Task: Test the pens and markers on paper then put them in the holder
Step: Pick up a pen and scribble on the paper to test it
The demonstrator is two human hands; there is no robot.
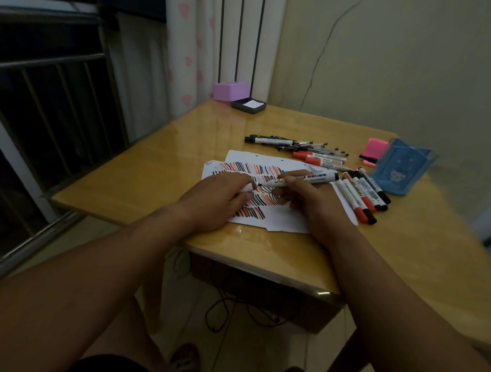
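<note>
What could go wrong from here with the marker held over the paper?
1. The marker in the right hand shows a bare black tip beside the left hand, which pinches a white piece; skin could get inked.
2. The paper is mostly covered with strokes, so a new mark may be hard to read.
3. The right forearm could sweep away the loose markers beside it.

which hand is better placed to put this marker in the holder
Right: the right hand grips the marker, and the blue holder lies on that side; the left hand is farther.
</note>
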